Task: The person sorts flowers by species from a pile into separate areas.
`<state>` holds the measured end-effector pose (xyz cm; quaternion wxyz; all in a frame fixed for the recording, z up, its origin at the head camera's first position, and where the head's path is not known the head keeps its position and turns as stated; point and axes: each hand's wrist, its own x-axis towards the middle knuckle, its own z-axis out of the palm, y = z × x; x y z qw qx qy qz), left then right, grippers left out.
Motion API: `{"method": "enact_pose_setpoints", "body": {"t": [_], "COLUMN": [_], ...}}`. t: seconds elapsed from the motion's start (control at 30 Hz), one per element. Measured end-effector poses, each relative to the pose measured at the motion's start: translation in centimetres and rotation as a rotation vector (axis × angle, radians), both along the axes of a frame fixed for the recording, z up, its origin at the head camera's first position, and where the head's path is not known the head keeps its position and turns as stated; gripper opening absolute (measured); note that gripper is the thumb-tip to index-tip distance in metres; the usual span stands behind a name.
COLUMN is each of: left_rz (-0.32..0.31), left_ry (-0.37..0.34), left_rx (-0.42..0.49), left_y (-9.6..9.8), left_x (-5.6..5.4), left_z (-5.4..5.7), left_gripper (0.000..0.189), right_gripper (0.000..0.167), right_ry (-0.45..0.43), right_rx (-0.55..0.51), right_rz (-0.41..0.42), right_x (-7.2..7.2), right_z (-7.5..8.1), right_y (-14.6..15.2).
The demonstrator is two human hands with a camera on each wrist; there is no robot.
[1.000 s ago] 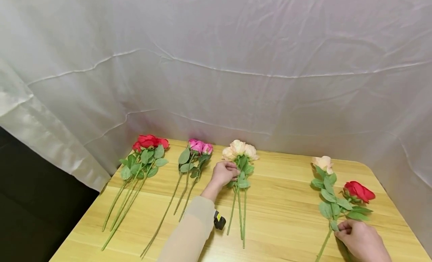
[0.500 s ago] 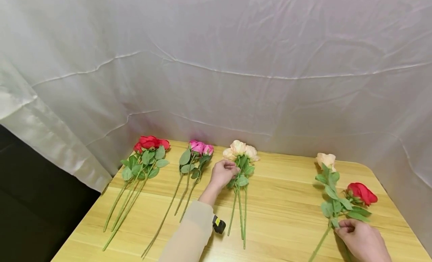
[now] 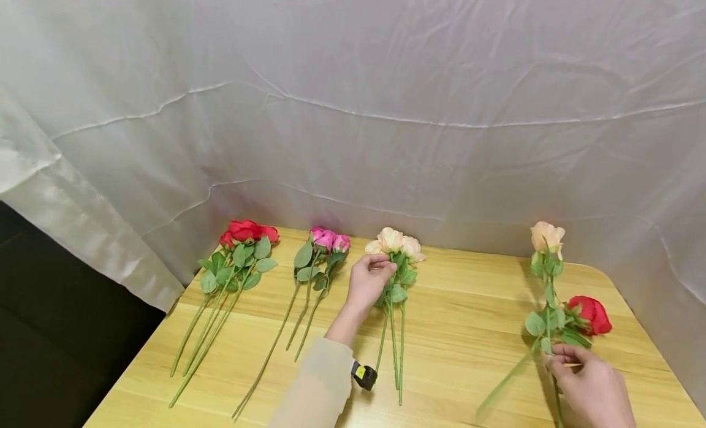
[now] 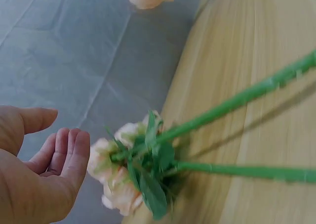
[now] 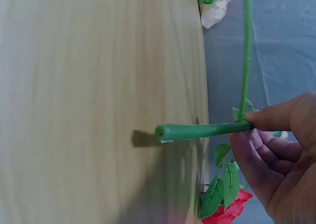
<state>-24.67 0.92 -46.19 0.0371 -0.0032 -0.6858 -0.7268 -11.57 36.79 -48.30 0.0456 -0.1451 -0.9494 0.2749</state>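
Observation:
At the right of the head view, my right hand point(image 3: 594, 384) pinches green stems between thumb and fingertips. A peach rose point(image 3: 547, 236) rises above it, tilted up from the table, and a red rose point(image 3: 591, 316) hangs lower beside it. The right wrist view shows two stems crossing at the fingertips, one thick stem point(image 5: 197, 131) end-on and one thinner stem point(image 5: 247, 46). My left hand point(image 3: 366, 282) is over the leaves of several peach roses point(image 3: 390, 239) lying on the table. In the left wrist view its thumb and fingers point(image 4: 74, 155) stand apart, holding nothing.
Farther left on the wooden table point(image 3: 452, 330) lie pink roses point(image 3: 330, 239) and red roses point(image 3: 245, 230), their stems toward me. A pale grey curtain point(image 3: 353, 158) hangs behind the table. A black device with a yellow mark point(image 3: 364, 375) sits at my left wrist.
The peach rose in my right hand has tilted upright, and its stem's lower end has swung left. My left hand has lifted slightly off the peach bunch.

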Motion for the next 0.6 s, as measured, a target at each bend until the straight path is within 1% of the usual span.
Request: {"method": "enact_pose_setpoints", "body": {"t": [0.03, 0.13, 0.23, 0.3, 0.37, 0.43, 0.53, 0.6], "left_rz": [-0.014, -0.057, -0.123, -0.161, -0.193, -0.213, -0.223, -0.224], "left_ry": [0.008, 0.024, 0.043, 0.054, 0.062, 0.067, 0.067, 0.063], "left_rx": [-0.001, -0.004, 0.001, -0.005, -0.013, -0.021, -0.025, -0.021], "left_y": [0.2, 1.3, 2.4, 3.1, 3.6, 3.9, 4.0, 4.0], "left_x": [0.2, 0.9, 1.5, 1.9, 2.2, 2.4, 2.5, 2.5], "left_z": [0.2, 0.6, 0.6, 0.6, 0.5, 0.5, 0.3, 0.1], "left_gripper": [0.034, 0.030, 0.026, 0.026, 0.026, 0.027, 0.027, 0.027], "right_gripper": [0.039, 0.037, 0.031, 0.029, 0.028, 0.030, 0.032, 0.034], "right_ry": [0.013, 0.096, 0.185, 0.208, 0.182, 0.127, 0.048, 0.022], "right_rx": [-0.007, -0.012, -0.007, -0.013, -0.060, -0.142, -0.240, -0.269], "right_rz": [0.001, 0.005, 0.017, 0.026, 0.031, 0.033, 0.028, 0.028], "right_x": [0.0, 0.2, 0.3, 0.3, 0.2, 0.2, 0.1, 0.1], "right_z": [0.2, 0.3, 0.3, 0.2, 0.2, 0.0, -0.4, -0.6], "right_y": [-0.2, -1.1, -1.9, -2.3, -2.5, -2.6, -2.6, -2.5]}}
